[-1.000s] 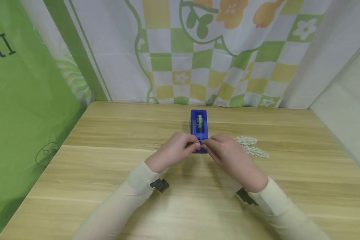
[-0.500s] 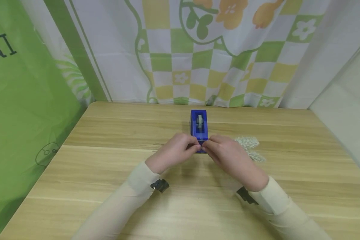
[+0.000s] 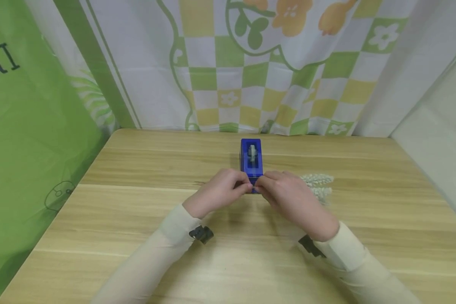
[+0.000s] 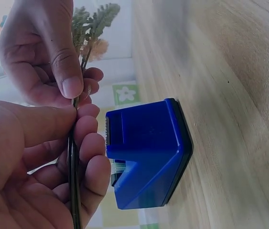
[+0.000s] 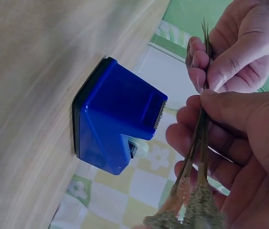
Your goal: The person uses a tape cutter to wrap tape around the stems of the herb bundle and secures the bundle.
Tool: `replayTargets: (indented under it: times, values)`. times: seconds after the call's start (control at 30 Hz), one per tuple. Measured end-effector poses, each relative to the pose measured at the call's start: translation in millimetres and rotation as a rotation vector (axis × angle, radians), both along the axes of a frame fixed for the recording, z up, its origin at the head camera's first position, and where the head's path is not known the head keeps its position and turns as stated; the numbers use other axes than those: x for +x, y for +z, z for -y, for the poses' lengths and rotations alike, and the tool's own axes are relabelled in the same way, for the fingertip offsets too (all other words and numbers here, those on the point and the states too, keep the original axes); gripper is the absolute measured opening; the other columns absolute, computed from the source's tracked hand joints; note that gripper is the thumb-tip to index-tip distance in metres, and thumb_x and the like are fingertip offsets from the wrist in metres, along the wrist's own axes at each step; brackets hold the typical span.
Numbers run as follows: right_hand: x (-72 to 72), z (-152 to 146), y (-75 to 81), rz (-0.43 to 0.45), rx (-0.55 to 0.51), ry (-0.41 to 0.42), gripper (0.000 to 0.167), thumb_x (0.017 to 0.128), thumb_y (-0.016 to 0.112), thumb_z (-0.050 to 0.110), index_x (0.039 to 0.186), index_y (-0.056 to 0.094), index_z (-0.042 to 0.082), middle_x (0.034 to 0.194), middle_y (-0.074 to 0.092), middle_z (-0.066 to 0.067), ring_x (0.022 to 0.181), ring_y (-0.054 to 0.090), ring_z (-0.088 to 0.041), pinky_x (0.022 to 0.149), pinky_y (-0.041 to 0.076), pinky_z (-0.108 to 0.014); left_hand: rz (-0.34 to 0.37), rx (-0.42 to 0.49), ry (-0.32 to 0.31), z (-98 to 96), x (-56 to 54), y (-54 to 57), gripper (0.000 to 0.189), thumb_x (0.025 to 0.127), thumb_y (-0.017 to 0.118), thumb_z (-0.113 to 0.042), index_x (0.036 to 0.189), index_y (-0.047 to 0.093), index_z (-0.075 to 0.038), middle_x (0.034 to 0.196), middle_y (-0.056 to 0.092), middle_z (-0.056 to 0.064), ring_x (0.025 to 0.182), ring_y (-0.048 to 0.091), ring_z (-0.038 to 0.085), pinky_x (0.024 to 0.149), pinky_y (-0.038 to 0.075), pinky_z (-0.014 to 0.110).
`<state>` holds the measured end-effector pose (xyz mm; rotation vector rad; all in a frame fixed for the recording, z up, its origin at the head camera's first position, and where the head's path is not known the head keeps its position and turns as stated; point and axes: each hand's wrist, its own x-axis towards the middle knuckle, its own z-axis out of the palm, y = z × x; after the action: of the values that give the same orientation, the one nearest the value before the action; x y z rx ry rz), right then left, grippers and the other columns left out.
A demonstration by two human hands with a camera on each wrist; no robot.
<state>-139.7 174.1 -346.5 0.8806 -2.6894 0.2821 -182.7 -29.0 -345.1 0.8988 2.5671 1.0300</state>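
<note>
A thin bundle of dried flower stems (image 4: 73,167) lies across both hands, its pale, fluffy heads (image 5: 201,210) out past the right hand. My left hand (image 3: 224,188) pinches the stems between thumb and fingers, with the bare thin ends sticking out to the left. Right beside it, my right hand (image 3: 292,198) pinches the same stems nearer the heads, the two thumbs nearly meeting. A small clear shiny bit, like tape, shows at the fingertips in both wrist views. Just beyond the hands stands a blue tape dispenser (image 3: 255,170), its toothed cutting edge (image 5: 160,114) facing them.
The dispenser holds a roll of tape (image 3: 252,153) and stands on a wooden table (image 3: 156,160). A checked, flowered curtain (image 3: 258,76) hangs behind the table, with a green cloth (image 3: 26,147) at the left and a pale panel (image 3: 437,126) at the right.
The flower heads have turned and shifted slightly beside the right hand, the lower one moving left. Both hands stay almost in place, and the dispenser has not moved.
</note>
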Motion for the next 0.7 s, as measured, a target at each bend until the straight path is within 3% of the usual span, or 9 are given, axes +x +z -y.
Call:
replayTargets:
  times: [0.27, 0.53, 0.7]
  values:
    - [-1.2, 0.3, 4.8, 0.127, -0.02, -0.018, 0.009, 0.103, 0.068, 0.016, 0.096, 0.071, 0.011, 0.078, 0.065, 0.006, 0.065, 0.049, -0.007, 0.063, 0.047, -0.025, -0.005, 0.006, 0.003, -1.5, -0.5, -1.9, 0.018, 0.105, 0.063, -0.016, 0.101, 0.077, -0.004, 0.095, 0.077, 0.012, 0.072, 0.059, 0.01, 0.065, 0.05, 0.021]
    - [-1.9, 0.5, 4.2, 0.123, -0.027, -0.013, 0.009, 0.102, 0.068, 0.015, 0.099, 0.074, 0.01, 0.084, 0.07, 0.003, 0.068, 0.055, -0.006, 0.063, 0.052, -0.026, -0.037, 0.021, 0.008, -1.7, -0.6, -2.7, 0.016, 0.104, 0.064, -0.014, 0.102, 0.076, -0.004, 0.097, 0.077, 0.008, 0.079, 0.064, 0.011, 0.071, 0.054, 0.022]
    - [-3.6, 0.8, 2.5, 0.137, -0.055, -0.009, 0.008, 0.102, 0.068, 0.014, 0.101, 0.074, 0.009, 0.089, 0.073, 0.001, 0.073, 0.061, -0.008, 0.067, 0.056, -0.029, -0.049, 0.014, -0.007, -0.6, -1.9, -2.6, 0.019, 0.104, 0.063, -0.014, 0.102, 0.078, -0.002, 0.092, 0.074, 0.007, 0.074, 0.059, 0.01, 0.067, 0.051, 0.021]
